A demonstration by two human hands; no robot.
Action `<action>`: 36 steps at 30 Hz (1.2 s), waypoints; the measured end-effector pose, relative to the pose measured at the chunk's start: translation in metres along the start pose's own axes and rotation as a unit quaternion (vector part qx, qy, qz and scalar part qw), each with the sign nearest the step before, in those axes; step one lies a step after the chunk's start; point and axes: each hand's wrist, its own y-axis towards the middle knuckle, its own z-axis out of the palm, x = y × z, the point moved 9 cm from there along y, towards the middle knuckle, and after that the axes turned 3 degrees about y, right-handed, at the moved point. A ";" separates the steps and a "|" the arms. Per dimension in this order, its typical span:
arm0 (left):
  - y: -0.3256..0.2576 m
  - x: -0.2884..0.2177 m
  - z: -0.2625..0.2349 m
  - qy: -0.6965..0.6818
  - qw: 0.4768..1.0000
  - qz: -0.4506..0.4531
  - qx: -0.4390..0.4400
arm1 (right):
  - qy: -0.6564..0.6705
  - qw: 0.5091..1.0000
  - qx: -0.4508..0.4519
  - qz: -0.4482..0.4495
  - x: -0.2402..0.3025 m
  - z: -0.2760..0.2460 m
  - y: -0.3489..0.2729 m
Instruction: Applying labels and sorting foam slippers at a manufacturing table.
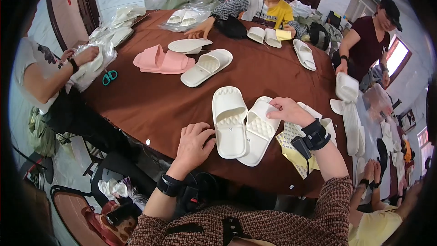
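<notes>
Two white slippers lie side by side in front of me, toes pointing away. The left slipper (231, 141) overlaps the edge of the right slipper (261, 132); both have a bumpy, quilted insole. My right hand (293, 111) has its thumb and fingers on the right slipper's outer side, by the strap. Just left of the left slipper, my left hand (195, 148) rests with loosely bent fingers, apart and holding nothing. A yellow-backed label sheet (291, 143) lies under my right wrist, partly hidden. More white slippers (328, 130) sit behind that wrist.
On the brown tablecloth (159, 114) lie a pink slipper (164, 61), another white slipper (207, 67) and teal scissors (109, 78). Bagged slippers (114, 29) are piled at the far left. Co-workers stand or sit around the table. Stacked slippers (350, 125) line the right edge.
</notes>
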 end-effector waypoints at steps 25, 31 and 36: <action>0.114 -0.001 0.029 0.050 0.972 0.127 0.192 | 0.111 0.985 -0.123 -0.056 0.061 -0.025 -0.120; 0.134 0.019 0.071 -0.010 0.931 0.090 0.353 | 0.088 0.983 -0.144 -0.067 0.071 -0.027 -0.142; 0.135 0.015 0.059 0.012 0.941 0.095 0.324 | 0.094 0.973 -0.200 -0.069 0.062 -0.044 -0.155</action>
